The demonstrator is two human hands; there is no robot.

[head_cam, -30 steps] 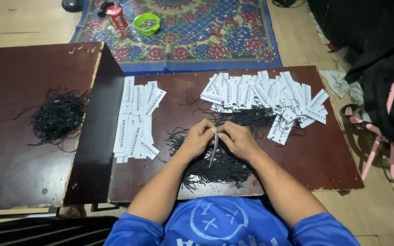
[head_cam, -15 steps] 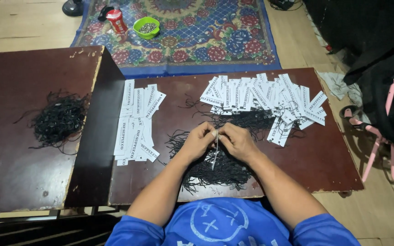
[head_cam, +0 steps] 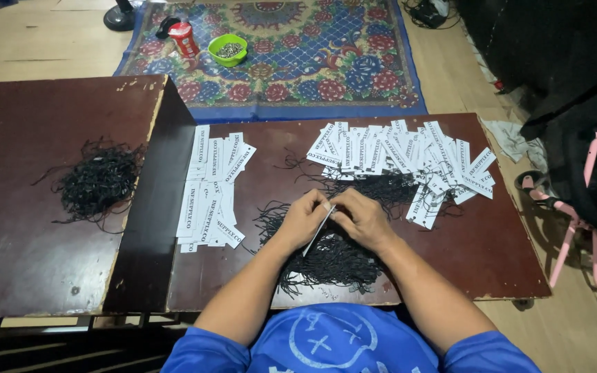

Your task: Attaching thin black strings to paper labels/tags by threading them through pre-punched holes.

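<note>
Between my hands the white paper tag (head_cam: 319,229) sits just as it did a moment ago; nothing has really moved, so I'm on the same tag. My left hand (head_cam: 303,220) and right hand (head_cam: 362,220) both pinch it, fingertips meeting, wrists low over the black strings (head_cam: 326,259). Left of my hands lies a neat row of tags (head_cam: 210,197). Beyond my hands spreads the bigger tag pile (head_cam: 409,155).

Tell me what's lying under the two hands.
A heap of black strings on the brown table. The hands pinch a white tag; strings directly beneath them are covered.
</note>
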